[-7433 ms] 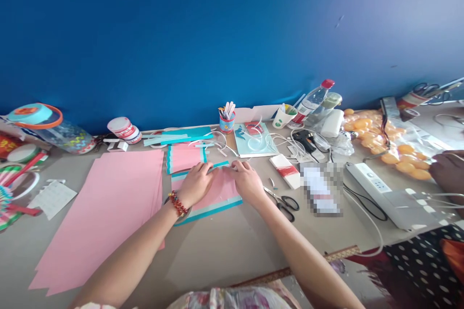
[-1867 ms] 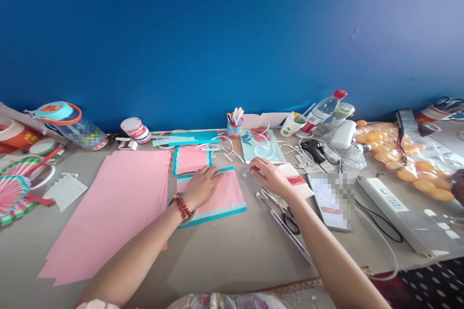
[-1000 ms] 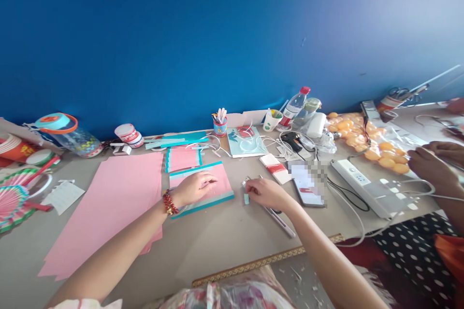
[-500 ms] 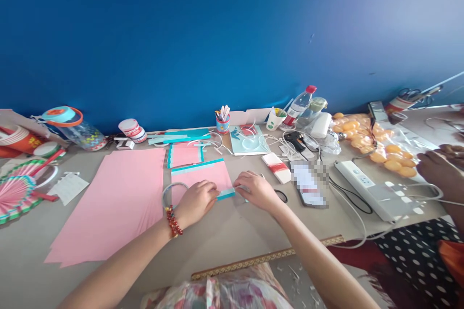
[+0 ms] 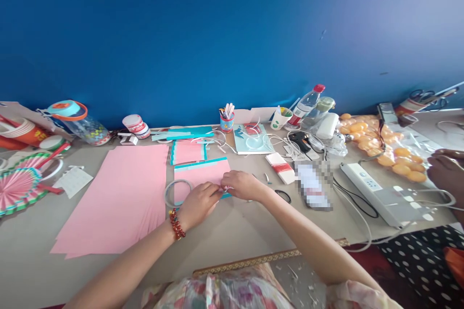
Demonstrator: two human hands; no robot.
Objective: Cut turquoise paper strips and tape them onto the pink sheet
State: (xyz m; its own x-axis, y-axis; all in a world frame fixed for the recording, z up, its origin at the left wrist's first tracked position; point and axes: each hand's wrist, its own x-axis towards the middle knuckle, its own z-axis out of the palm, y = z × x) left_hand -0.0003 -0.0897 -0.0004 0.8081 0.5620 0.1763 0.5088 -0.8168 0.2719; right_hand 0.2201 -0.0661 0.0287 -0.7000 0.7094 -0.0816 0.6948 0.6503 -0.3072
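Observation:
A pink paper sheet (image 5: 199,172) with blue strips along its far and near edges lies flat before me. My left hand (image 5: 200,203), a beaded bracelet at its wrist, has its fingers closed at the near edge of that sheet. From the right, my right hand (image 5: 242,185) reaches over the sheet's near right corner, thumb and fingers pinched together. A small pinkish-white bit shows at its fingertips, too small to name. Just left of the fingers, a thin ring like a tape roll (image 5: 167,194) lies partly on the sheet's left edge.
Large pink sheets (image 5: 116,198) are stacked on the left. Behind the work lies a smaller blue-edged pink piece (image 5: 188,152). Toward the right are a white-and-red box (image 5: 281,168), a phone (image 5: 312,186), a glue gun (image 5: 300,141) and a power strip (image 5: 369,188). Another person's hand (image 5: 447,171) rests far right.
My right hand has moved left over the sheet's corner, closer to my left hand. The view has shifted slightly, and the tape-like ring shows more fully.

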